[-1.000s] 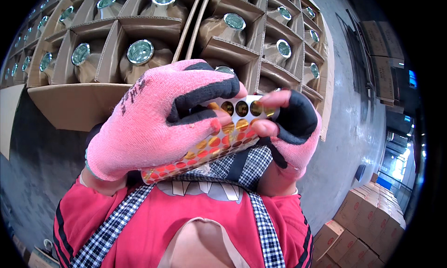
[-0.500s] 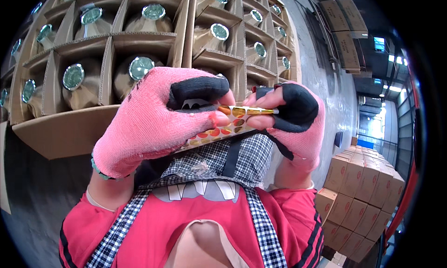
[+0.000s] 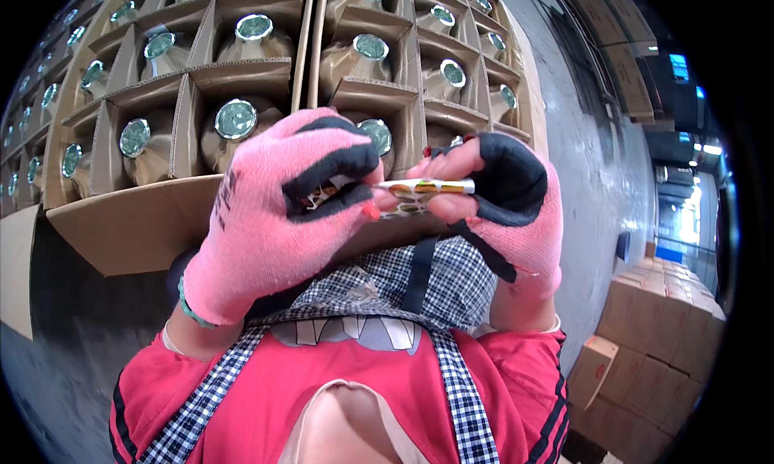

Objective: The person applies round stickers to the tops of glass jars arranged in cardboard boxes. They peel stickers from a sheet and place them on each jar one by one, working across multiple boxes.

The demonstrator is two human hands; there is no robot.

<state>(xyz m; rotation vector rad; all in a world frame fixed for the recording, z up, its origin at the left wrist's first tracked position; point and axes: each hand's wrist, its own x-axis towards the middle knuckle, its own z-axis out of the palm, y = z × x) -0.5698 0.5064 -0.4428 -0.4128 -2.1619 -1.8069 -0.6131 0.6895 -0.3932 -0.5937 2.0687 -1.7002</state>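
A curled white sheet of round gold stickers (image 3: 427, 187) is held between my two hands in front of my chest. My left hand (image 3: 290, 198), in a pink and black glove, pinches its left end between thumb and forefinger; part of the sheet shows inside the curl of those fingers. My right hand (image 3: 504, 190) wears a similar glove with bare fingertips, and its thumb and fingers grip the rolled right end. Whether a single sticker is peeled loose cannot be made out. Just beyond the hands stand glass bottles (image 3: 236, 119) with shiny greenish mouths, upright in divided cartons.
Two large open cartons with cardboard dividers (image 3: 193, 133) sit side by side ahead, a flap (image 3: 137, 230) hanging toward me. Stacked closed boxes (image 3: 653, 327) stand on the right, with more boxes (image 3: 617, 20) at the far right. Grey floor (image 3: 588, 166) runs between.
The sheet has tilted, so fewer of its round stickers face me. Both hands stay on it, the left one turned slightly. The whole view has shifted a little over the cartons.
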